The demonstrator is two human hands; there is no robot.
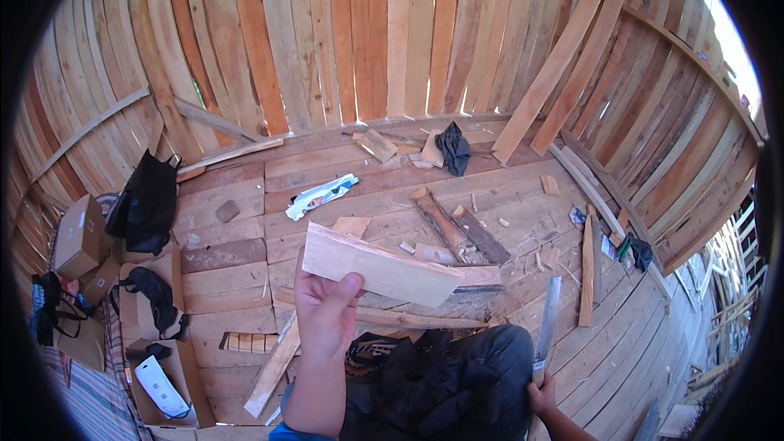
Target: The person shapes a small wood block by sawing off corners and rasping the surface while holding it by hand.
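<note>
Left hand (328,310): raised before the lap; grip closed on the left part of the pale board, thumb laid on the near face.
Pale board (380,265): one, thin, flat, sawn wood; held aloft above the floor, its right end tilted lower.
Right hand (542,396): beside the right knee; grip closed around the lower end of the saw.
Saw (546,331): one, narrow metal blade, pointing upward, well apart from the pale board.
Bark-edged pieces (441,224): lying on the plank floor (306,162), beyond the pale board, among chips and offcuts.
Wrapper (322,196): white and blue, crumpled, on the floor.
Black cloth (453,149): bunched, near the far wall.
Leaning planks (563,57): two, long, against the wall at right.
Black bag (145,204): at left, near cardboard boxes (79,237).
Open carton (194,371): lower left, a white packet (161,388) inside.
</note>
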